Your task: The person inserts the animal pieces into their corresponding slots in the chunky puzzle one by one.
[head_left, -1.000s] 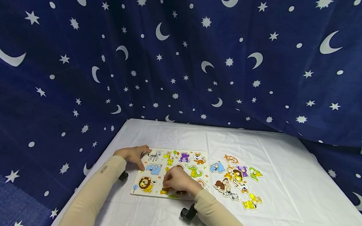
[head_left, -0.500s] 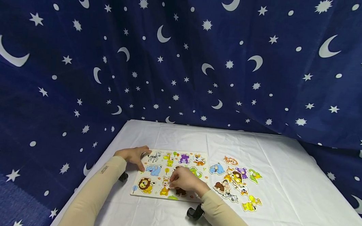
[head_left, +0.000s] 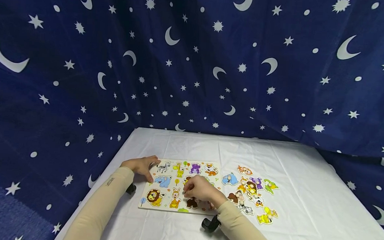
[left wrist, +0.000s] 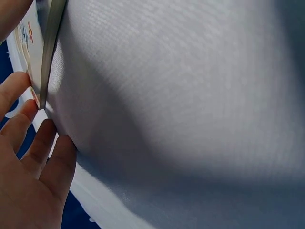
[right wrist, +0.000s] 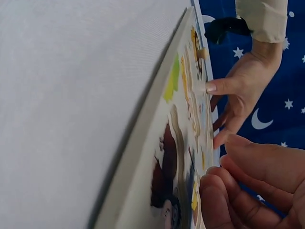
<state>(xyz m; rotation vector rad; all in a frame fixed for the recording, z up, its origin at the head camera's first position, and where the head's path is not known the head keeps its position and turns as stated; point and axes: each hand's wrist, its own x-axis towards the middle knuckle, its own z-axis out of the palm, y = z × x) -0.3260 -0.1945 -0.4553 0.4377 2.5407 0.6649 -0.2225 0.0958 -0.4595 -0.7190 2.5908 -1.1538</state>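
Note:
A flat wooden puzzle board (head_left: pixel 166 208) with animal pictures lies on the white table. My left hand (head_left: pixel 141 166) spans the board's left side, thumb on its surface and fingertips at the far left corner. Over the lower right half hovers my right hand (head_left: pixel 202 189), its fingers loosely curled. No piece shows between its fingertips (right wrist: pixel 214 191) in the right wrist view. Beneath it, a dark brown ape picture (head_left: pixel 192 202) is partly hidden. At the lower left, a lion piece (head_left: pixel 154 197) sits in the board; its wooden knob (right wrist: pixel 202 52) stands out in the right wrist view.
Right of the board lies a loose cluster of knobbed animal pieces, some overlapping. Among them are a blue elephant (head_left: pixel 230 179), a green crocodile (head_left: pixel 270 186), a zebra (head_left: pixel 246 209) and a yellow giraffe (head_left: pixel 267 215). A dark blue curtain (head_left: pixel 194 69) surrounds the table.
My right hand has moved right across the board, away from the kangaroo picture, which it had partly covered. The left hand has stayed on the board's left side.

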